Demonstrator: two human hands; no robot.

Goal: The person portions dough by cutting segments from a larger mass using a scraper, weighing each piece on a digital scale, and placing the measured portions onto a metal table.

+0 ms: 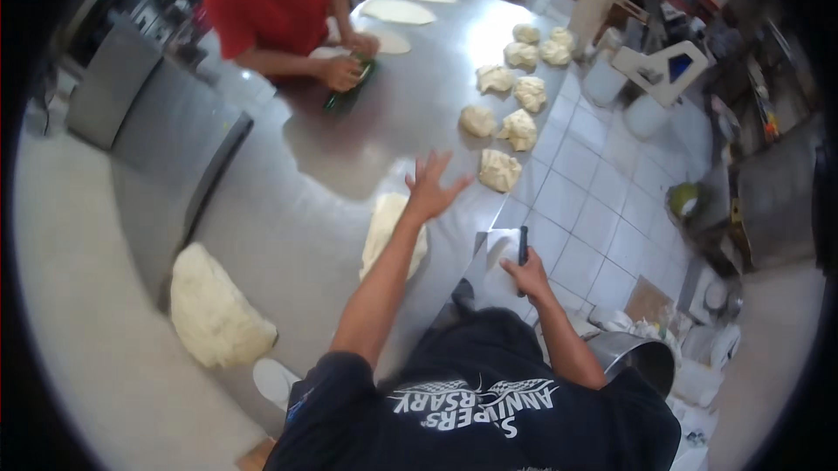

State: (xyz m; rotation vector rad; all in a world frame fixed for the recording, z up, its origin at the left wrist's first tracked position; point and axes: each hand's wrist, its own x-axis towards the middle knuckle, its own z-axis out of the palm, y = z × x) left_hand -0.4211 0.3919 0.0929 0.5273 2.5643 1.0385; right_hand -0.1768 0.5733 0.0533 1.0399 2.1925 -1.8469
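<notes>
The person's left hand (432,187) reaches over the metal worktable (297,226) with fingers spread wide; whether it touches the surface I cannot tell. At about 4 o'clock from it, the right hand (529,277) grips a bench scraper (502,254), fingers closed on the dark handle.

A dough strip (384,231) lies at 7 o'clock from the left hand, partly hidden by the forearm, and a large dough mass (214,309) at 8 o'clock. The nearest dough lump (500,171) sits at 3 o'clock, the first of about eight trailing toward 1 o'clock. Near 11 o'clock, a co-worker (271,17) holds a green object, close to flattened dough ovals (397,11).

Portioning looks well along: those lumps seem cut, while the strip and mass appear undivided. Most flattening seems left.
</notes>
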